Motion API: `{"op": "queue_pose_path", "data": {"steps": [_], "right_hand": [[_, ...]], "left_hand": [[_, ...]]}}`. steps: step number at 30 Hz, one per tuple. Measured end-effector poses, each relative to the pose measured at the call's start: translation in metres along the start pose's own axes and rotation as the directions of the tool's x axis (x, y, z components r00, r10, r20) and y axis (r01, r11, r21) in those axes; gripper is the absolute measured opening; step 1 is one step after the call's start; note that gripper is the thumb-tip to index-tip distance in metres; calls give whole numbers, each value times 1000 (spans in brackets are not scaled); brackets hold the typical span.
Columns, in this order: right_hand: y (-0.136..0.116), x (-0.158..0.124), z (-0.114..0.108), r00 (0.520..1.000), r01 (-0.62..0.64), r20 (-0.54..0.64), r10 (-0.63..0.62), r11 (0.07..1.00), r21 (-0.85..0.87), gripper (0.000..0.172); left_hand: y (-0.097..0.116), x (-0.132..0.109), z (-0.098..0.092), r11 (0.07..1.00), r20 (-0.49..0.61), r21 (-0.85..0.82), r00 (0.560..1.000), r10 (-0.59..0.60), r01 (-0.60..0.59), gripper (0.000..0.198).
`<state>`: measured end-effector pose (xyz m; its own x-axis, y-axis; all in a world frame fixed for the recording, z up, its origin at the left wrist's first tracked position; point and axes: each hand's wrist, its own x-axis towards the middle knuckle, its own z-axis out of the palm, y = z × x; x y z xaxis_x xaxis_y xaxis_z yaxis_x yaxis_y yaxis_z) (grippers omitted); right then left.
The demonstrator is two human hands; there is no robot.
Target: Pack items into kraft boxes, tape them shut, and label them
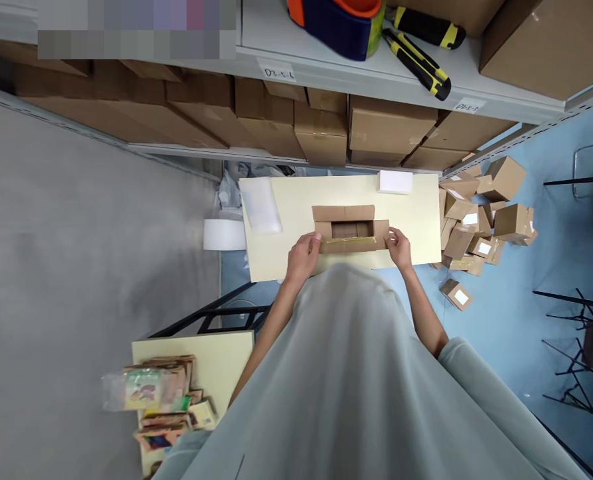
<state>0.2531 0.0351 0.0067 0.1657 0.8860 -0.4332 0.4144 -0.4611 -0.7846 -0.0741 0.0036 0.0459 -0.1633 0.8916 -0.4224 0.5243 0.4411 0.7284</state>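
Observation:
A small brown cardboard box (349,229) lies open on the pale yellow table (296,253), its far flaps folded back and something brown inside. My left hand (304,254) grips the box's near left corner, fingers curled over the near flap. At the near right corner my right hand (399,245) holds the same flap, fingers bent on the edge. My grey shirt hides the table's near edge.
A clear plastic bag (260,204) and a white label stack (395,181) lie on the table. Shelves of cardboard boxes (321,130) stand behind. Small parcels (481,220) are piled on the blue floor at right. A second table (216,360) with packets is near left.

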Motion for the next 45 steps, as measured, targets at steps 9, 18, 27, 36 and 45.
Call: {"op": "queue_pose_path", "data": {"steps": [9, 18, 27, 36, 45], "right_hand": [[4, -8, 16, 998, 63, 26, -61, 995, -80, 37], [-2, -11, 24, 978, 145, 188, -86, 933, -328, 43], [-7, -17, 34, 961, 237, 248, -119, 814, -531, 36], [-12, -6, 29, 971, 233, 185, -154, 793, -562, 48], [1, -3, 27, 969, 247, 134, -207, 802, -544, 47]], "left_hand": [[-8, -5, 3, 998, 12, -67, 1000, 7, -6, 44], [-41, -2, 11, 996, 196, -9, 977, 85, -85, 92], [-4, -7, 41, 966, 5, 251, 998, 57, -56, 94], [41, 20, 50, 914, -95, 397, 994, -47, 81, 77], [-20, 38, 27, 999, -274, -40, 962, 20, -32, 65]]}}
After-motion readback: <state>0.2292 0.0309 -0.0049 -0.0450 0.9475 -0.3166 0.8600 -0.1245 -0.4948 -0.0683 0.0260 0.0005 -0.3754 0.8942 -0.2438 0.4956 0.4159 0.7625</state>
